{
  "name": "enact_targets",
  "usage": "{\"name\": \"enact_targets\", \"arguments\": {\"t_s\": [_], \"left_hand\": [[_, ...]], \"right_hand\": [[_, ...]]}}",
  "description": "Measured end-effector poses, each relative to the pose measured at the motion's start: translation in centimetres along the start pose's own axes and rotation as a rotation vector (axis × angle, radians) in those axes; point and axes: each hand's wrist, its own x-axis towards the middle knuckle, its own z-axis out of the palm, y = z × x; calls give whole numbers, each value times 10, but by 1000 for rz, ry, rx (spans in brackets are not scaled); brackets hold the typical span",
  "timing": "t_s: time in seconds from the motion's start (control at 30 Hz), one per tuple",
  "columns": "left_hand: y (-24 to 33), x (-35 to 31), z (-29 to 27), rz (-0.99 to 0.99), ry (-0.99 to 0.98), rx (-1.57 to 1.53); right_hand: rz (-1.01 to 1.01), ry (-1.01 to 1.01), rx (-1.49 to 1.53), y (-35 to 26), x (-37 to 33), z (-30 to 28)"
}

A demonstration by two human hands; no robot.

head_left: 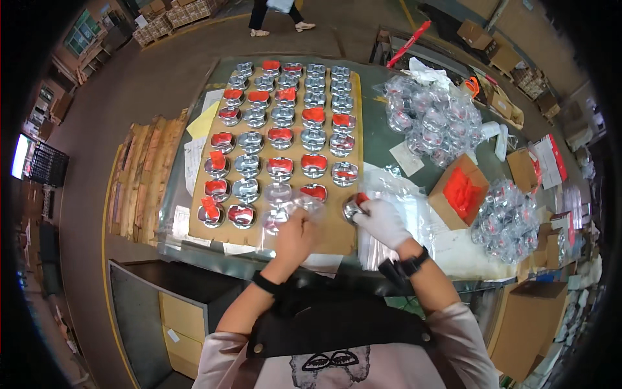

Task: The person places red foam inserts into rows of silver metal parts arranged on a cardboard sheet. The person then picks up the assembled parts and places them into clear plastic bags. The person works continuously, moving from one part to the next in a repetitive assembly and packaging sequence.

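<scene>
Rows of silver metal pistons [248, 165] stand on a brown cardboard sheet [337, 236]; several have red slips [285, 96] on or in them. My bare left hand [297, 235] is over the near part of the sheet, its fingers closed on a clear plastic bag [275, 217]. Pistons show through the thin plastic. Just past the sheet's right edge, my right hand [383, 223] in a white glove grips a single piston [353, 207] with a bit of red at its top. My left fingertips are partly hidden by the hand.
Flat clear bags [382, 249] lie under my right hand. A small carton of red slips [461, 194] stands to the right, between two heaps of bagged pistons [431, 120]. Wooden slats [146, 175] are beyond the table's left side. A person [275, 13] walks past at the far side.
</scene>
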Motion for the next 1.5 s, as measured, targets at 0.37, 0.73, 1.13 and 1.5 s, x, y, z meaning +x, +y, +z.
{"name": "enact_targets", "arguments": {"t_s": [0.37, 0.73, 1.13, 1.5], "left_hand": [[-77, 3, 72, -107, -8, -258], [-25, -26, 13, 83, -128, -474], [-46, -17, 12, 353, -155, 589], [-41, -33, 26, 121, -171, 446]], "right_hand": [[-201, 198, -358, -11, -47, 107], [9, -54, 760, -39, -9, 66], [-25, 62, 469, -28, -13, 99], [-529, 130, -375, -6, 17, 100]]}}
